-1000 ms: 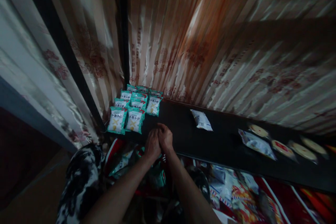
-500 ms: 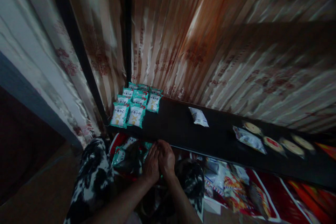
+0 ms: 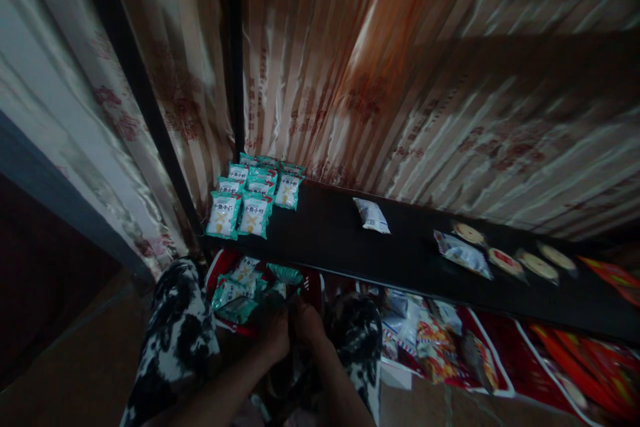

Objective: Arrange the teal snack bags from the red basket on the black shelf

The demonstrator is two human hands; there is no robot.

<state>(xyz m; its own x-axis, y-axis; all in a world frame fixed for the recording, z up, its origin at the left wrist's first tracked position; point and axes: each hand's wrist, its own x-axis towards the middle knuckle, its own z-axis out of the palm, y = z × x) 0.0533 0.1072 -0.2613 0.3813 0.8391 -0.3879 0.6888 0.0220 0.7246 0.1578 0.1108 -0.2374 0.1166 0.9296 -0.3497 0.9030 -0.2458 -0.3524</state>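
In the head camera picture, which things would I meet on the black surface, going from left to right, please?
Cluster of green-and-white plastic packets → lone white plastic packet → shiny white-and-blue plastic packet → round cream disc with red label → flat orange-red item.

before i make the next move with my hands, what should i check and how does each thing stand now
1. Left hand grip: cannot tell, too dark.
2. Right hand grip: cannot tell, also dark.
3. Packets in the red basket: ok, several teal ones inside.
4. Packet group on the black shelf apart from both hands: ok.
5. White packet apart from that group: ok.
6. Light over the hands: not ok, dim.
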